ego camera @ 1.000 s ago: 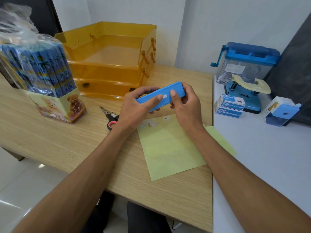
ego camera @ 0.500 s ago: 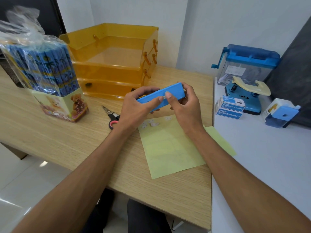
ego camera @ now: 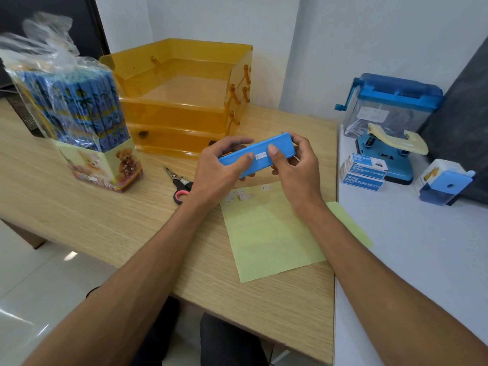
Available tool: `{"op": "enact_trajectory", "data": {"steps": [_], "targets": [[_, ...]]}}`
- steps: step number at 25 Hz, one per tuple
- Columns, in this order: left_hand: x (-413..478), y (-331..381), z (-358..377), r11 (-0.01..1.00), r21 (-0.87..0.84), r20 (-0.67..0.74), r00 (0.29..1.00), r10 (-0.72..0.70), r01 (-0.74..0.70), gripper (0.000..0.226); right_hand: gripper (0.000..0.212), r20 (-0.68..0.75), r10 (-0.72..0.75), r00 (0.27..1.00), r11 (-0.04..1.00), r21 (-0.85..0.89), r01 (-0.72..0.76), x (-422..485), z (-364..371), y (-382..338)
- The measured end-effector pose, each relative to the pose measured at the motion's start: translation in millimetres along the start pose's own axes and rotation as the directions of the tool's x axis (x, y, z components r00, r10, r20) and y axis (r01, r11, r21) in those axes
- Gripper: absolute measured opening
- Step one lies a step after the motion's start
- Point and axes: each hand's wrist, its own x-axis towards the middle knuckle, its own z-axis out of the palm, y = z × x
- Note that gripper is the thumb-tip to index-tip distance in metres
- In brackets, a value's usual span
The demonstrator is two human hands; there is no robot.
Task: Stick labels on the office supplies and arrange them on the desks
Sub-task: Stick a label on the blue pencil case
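Blue case (ego camera: 257, 157) held above the worktop (ego camera: 105, 220), just over the far edge of the green sheet (ego camera: 269, 233), broad face tilted toward me. My left hand (ego camera: 216, 173) curls round the low end, thumb flat on the face, to steady it. White label (ego camera: 261, 155) sits mid-face between both thumbs. My right hand (ego camera: 295, 170) grips the high end, thumb beside the label, likely to press it down. Hidden: scissors (ego camera: 179, 186) partly behind my left wrist; label print too small to read; my fingers behind the case.
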Motion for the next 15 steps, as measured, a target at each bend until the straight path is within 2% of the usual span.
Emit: {"op": "enact_trajectory", "data": {"steps": [4, 8, 10, 12, 15], "targets": [[0, 5, 0, 0.993, -0.103, -0.125, 0.99, -0.063, 0.051, 0.034, 0.025, -0.025, 0.025, 0.999, 0.993, 0.119, -0.022, -1, -2, -10], [-1, 16, 0, 0.943, -0.308, -0.217, 0.956, -0.197, 0.125, 0.047, 0.026, -0.012, -0.034, 0.999, 0.983, 0.178, 0.036, -12, 1, -23], [-7, 26, 0, 0.897, -0.415, -0.224, 0.939, -0.261, 0.151, 0.051, 0.028, 0.011, -0.114, 0.993, 0.98, 0.164, 0.11, -21, 5, -30], [-16, 34, -5, 0.813, -0.553, -0.207, 0.916, -0.343, 0.179, 0.055, 0.029, 0.062, -0.236, 0.97, 0.97, 0.078, 0.231, -31, 12, -35], [-31, 41, -20, 0.698, -0.672, -0.127, 0.889, -0.44, 0.249, 0.061, 0.03, 0.19, -0.427, 0.884, 0.898, -0.027, 0.439, -52, 23, -41]]}}
